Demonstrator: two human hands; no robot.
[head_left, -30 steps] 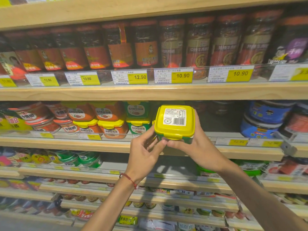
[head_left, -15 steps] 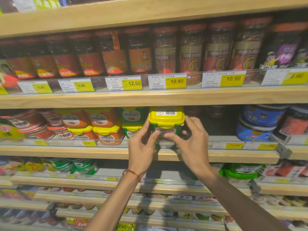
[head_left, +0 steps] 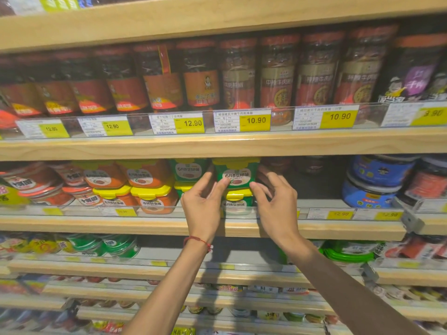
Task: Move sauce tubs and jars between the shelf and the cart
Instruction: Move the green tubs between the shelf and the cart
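A green sauce tub point(head_left: 238, 174) with a yellow lid stands upright on the middle shelf point(head_left: 121, 226), stacked on a second green tub point(head_left: 235, 204). My left hand point(head_left: 203, 204) pinches its left side with thumb and fingertips. My right hand point(head_left: 278, 206) has its fingertips on the tub's right side. A matching stack of green tubs point(head_left: 188, 169) stands directly to the left, partly hidden by my left hand. No cart is in view.
Orange tubs point(head_left: 145, 175) with yellow lids fill the shelf to the left. Blue tubs point(head_left: 379, 180) stand at the right, with a dark gap point(head_left: 314, 184) between them and my hands. Tall red-capped jars point(head_left: 200, 76) line the shelf above. A clear price rail point(head_left: 338, 213) fronts the shelf.
Both hands carried the green tub from in front of the shelf, lid tilted toward me, back into the middle shelf. It now stands upright on another green tub.
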